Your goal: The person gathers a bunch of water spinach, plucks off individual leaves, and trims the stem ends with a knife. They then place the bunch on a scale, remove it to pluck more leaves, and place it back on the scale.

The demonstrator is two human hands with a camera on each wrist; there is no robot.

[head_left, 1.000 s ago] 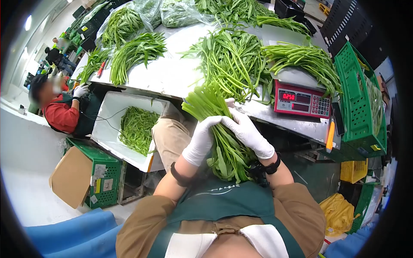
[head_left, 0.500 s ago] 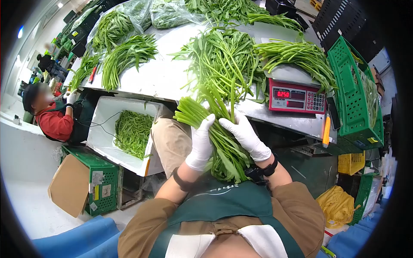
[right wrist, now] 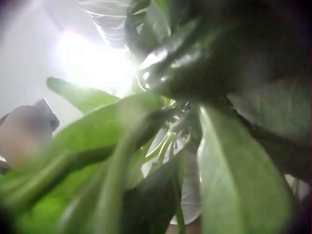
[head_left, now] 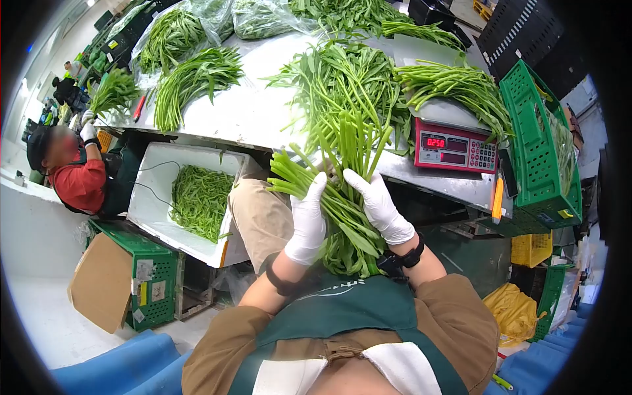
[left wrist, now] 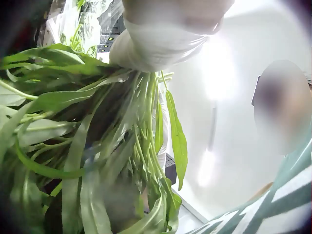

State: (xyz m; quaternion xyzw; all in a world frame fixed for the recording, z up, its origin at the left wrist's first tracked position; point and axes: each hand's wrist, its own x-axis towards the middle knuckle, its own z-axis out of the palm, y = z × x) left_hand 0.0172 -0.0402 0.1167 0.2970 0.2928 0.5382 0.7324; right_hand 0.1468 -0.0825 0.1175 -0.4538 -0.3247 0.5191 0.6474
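Note:
In the head view a bunch of water spinach (head_left: pixel 352 240) is held in front of the apron, cut stems up and leaves hanging down. My white-gloved left hand (head_left: pixel 308 220) grips its left side, thumb up along the stems. The gloved right hand (head_left: pixel 380 207) holds the right side, thumb over the front. Above the hands the stems part into a left-leaning fan (head_left: pixel 289 176) and a more upright one (head_left: pixel 355 141). Long leaves (left wrist: pixel 73 126) hang below the glove in the left wrist view. Leaves (right wrist: pixel 234 165) cover most of the right wrist view, hiding the fingers.
A red scale (head_left: pixel 461 150) reading 0.250 bears more water spinach (head_left: pixel 454 85). A loose heap (head_left: pixel 349 85) lies beside it on the metal table (head_left: pixel 270 99). A foam box (head_left: pixel 148 197) with trimmings stands left, a green crate (head_left: pixel 536 145) right. Another person (head_left: pixel 82 184) handles greens far left.
The stems, gathered together a second ago, have spread into two fans. The right hand's part has turned more upright. At far left the other person has raised a bunch.

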